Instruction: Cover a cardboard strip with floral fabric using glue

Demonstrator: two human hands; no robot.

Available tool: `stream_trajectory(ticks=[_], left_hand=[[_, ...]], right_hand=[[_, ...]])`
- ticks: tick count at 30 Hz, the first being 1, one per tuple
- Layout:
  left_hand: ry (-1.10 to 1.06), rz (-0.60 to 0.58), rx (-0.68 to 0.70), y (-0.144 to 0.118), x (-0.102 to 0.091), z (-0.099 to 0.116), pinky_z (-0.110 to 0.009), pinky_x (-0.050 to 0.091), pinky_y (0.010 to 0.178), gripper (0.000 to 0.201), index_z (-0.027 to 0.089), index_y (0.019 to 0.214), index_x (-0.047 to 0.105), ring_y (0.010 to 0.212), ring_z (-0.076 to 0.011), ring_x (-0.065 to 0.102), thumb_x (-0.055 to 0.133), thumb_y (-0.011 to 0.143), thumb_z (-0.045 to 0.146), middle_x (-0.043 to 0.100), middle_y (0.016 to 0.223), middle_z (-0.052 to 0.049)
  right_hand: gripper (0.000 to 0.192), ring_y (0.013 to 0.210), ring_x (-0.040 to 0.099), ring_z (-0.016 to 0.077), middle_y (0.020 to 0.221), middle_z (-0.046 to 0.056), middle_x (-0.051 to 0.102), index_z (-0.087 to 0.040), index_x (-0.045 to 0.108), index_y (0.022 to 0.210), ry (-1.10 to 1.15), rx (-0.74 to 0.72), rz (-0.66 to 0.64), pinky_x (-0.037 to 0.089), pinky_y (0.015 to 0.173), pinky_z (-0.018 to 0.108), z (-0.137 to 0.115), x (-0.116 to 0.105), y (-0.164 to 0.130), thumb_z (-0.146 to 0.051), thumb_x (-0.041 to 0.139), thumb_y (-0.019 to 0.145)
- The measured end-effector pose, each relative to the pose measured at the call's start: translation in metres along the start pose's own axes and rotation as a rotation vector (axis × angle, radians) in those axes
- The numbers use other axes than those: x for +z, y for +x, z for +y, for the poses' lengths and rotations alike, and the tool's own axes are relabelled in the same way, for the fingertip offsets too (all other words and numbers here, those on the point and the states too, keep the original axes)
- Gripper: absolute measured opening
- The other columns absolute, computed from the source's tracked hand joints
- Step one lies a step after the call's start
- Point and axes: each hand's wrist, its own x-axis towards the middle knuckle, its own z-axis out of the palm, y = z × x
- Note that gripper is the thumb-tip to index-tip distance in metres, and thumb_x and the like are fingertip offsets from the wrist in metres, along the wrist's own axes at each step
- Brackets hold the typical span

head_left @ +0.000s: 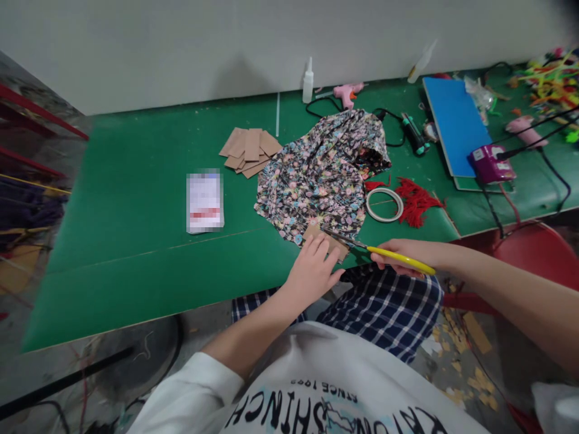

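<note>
Your left hand lies flat with fingers extended, pressing the cardboard piece onto the near edge of the floral fabric, close to the front edge of the worktop; your right hand is closed around the yellow handles of the scissors, whose blades run along the card's far side. Press evenly over the middle of the card so that it can't pivot on the cloth, and keep your fingertips back from the blades. Follow the card's edge with steady strokes, and smooth the bunched cloth beyond it so no second layer gets caught; keep it clear of the tape ring too. You can't see the fabric beneath your left hand and the card, so its near outline is uncertain. Whether the blades are parted, and whether one runs under the cloth, is too small to tell. How your right fingers sit in the handle loops is partly hidden, and the packet is pixelated past reading.
</note>
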Motion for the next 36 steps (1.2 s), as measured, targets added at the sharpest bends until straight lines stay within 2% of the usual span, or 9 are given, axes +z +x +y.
stream_trajectory(ticks=[3, 7, 13, 19, 24, 29, 34, 36], left_hand=[[-0.006, 0.0, -0.002, 0.0, 0.0, 0.0, -0.045, 0.028, 0.106, 0.04, 0.013, 0.112, 0.051, 0.125, -0.0286, 0.037, 0.051, 0.083, 0.041, 0.051, 0.118, -0.016], [-0.011, 0.004, -0.002, -0.001, 0.001, -0.001, -0.045, 0.028, 0.106, 0.039, 0.014, 0.112, 0.051, 0.125, -0.0285, 0.037, 0.05, 0.083, 0.041, 0.05, 0.118, -0.016], [0.013, 0.0, 0.008, -0.001, 0.001, -0.001, -0.044, 0.025, 0.107, 0.041, 0.012, 0.114, 0.05, 0.124, -0.0293, 0.038, 0.049, 0.084, 0.041, 0.048, 0.122, -0.016], [0.012, 0.006, 0.011, 0.0, 0.002, -0.001, -0.045, 0.027, 0.107, 0.041, 0.012, 0.113, 0.051, 0.124, -0.0295, 0.038, 0.049, 0.084, 0.042, 0.05, 0.121, -0.016], [0.015, 0.017, 0.011, 0.0, 0.003, -0.001, -0.045, 0.027, 0.106, 0.042, 0.012, 0.113, 0.052, 0.123, -0.0296, 0.039, 0.049, 0.084, 0.042, 0.05, 0.121, -0.016], [0.012, 0.023, 0.013, -0.001, 0.004, -0.001, -0.046, 0.027, 0.106, 0.042, 0.012, 0.113, 0.052, 0.122, -0.0294, 0.04, 0.05, 0.084, 0.042, 0.05, 0.121, -0.017], [0.007, 0.038, 0.01, -0.001, 0.006, -0.002, -0.046, 0.027, 0.106, 0.042, 0.012, 0.113, 0.053, 0.122, -0.0297, 0.04, 0.049, 0.084, 0.042, 0.05, 0.121, -0.017], [0.003, 0.043, 0.01, -0.001, 0.007, -0.002, -0.046, 0.028, 0.106, 0.041, 0.012, 0.112, 0.053, 0.122, -0.0296, 0.039, 0.049, 0.084, 0.042, 0.05, 0.121, -0.017]], right_hand=[[0.054, 0.033, 0.031, 0.0063, 0.037, -0.009, 0.032, -0.018, 0.047, 0.077, -0.018, -0.09, -0.066, 0.032, 0.032, 0.02, 0.003, -0.004, -0.001, -0.071, 0.049, 0.069], [0.054, 0.036, 0.029, 0.0052, 0.042, -0.009, 0.031, -0.019, 0.044, 0.078, -0.049, -0.115, -0.14, 0.031, 0.033, 0.018, 0.008, -0.01, 0.0, -0.073, 0.045, 0.07], [0.056, 0.042, 0.028, 0.0039, 0.053, -0.008, 0.03, -0.019, 0.044, 0.083, -0.09, -0.066, -0.114, 0.03, 0.035, 0.016, 0.003, -0.014, -0.005, -0.074, 0.047, 0.068], [0.059, 0.04, 0.028, 0.0048, 0.048, -0.008, 0.03, -0.019, 0.042, 0.078, -0.133, -0.06, -0.118, 0.03, 0.034, 0.017, -0.009, -0.012, -0.005, -0.077, 0.043, 0.066], [0.055, 0.039, 0.026, 0.0048, 0.045, -0.009, 0.028, -0.02, 0.04, 0.074, -0.133, -0.079, -0.118, 0.027, 0.033, 0.017, -0.009, -0.014, 0.002, -0.074, 0.044, 0.069], [0.053, 0.037, 0.03, 0.0059, 0.046, -0.008, 0.032, -0.02, 0.043, 0.077, -0.19, -0.046, -0.051, 0.029, 0.033, 0.019, -0.006, -0.017, 0.008, -0.072, 0.046, 0.069], [0.06, 0.04, 0.037, 0.0079, 0.049, -0.006, 0.04, -0.018, 0.049, 0.08, -0.337, -0.055, 0.047, 0.031, 0.038, 0.021, -0.019, -0.014, 0.001, -0.076, 0.045, 0.067], [0.062, 0.045, 0.044, 0.0108, 0.054, -0.002, 0.047, -0.017, 0.053, 0.081, -0.439, -0.08, 0.094, 0.034, 0.043, 0.023, -0.024, -0.012, -0.002, -0.076, 0.043, 0.067]])
